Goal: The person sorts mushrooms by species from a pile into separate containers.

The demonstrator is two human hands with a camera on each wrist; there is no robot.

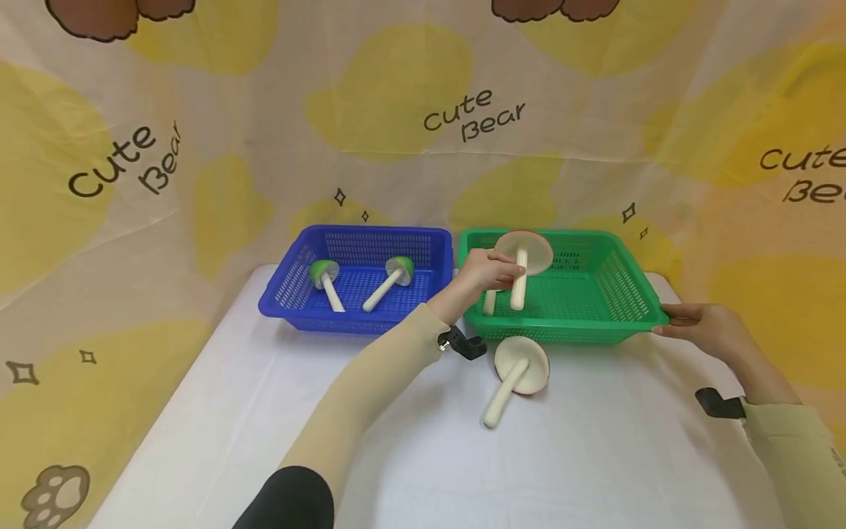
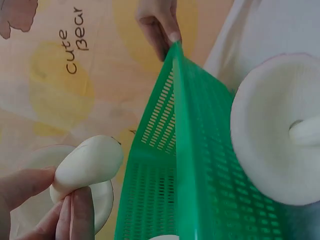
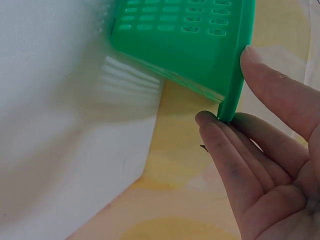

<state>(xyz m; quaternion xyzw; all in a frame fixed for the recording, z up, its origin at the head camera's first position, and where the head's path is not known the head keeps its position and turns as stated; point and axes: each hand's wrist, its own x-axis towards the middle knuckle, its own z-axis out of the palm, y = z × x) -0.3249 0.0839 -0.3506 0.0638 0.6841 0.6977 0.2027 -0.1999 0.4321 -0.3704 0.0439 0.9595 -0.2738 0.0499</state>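
My left hand [image 1: 487, 270] pinches the white stem of a red-edged toy mushroom [image 1: 537, 256] above the left part of the green basket [image 1: 634, 327]. In the left wrist view, thumb and fingertips grip the stem [image 2: 95, 160], and its pale cap lies behind. Inside the basket another white stem [image 1: 490, 303] shows, mostly hidden by the hand. At the basket's right front corner my right hand [image 1: 710, 330] holds the rim [image 3: 235, 90], thumb on one side and fingers on the other. Another toy mushroom [image 1: 532, 367], pale underside showing, lies on the table before the basket.
To the left stands a blue basket [image 1: 357, 323] with two green-capped mushrooms, one [image 1: 325, 273] at left and one [image 1: 400, 270] at right. White cloth covers the table [image 1: 562, 470]. A patterned curtain [image 1: 396, 95] hangs close behind both baskets.
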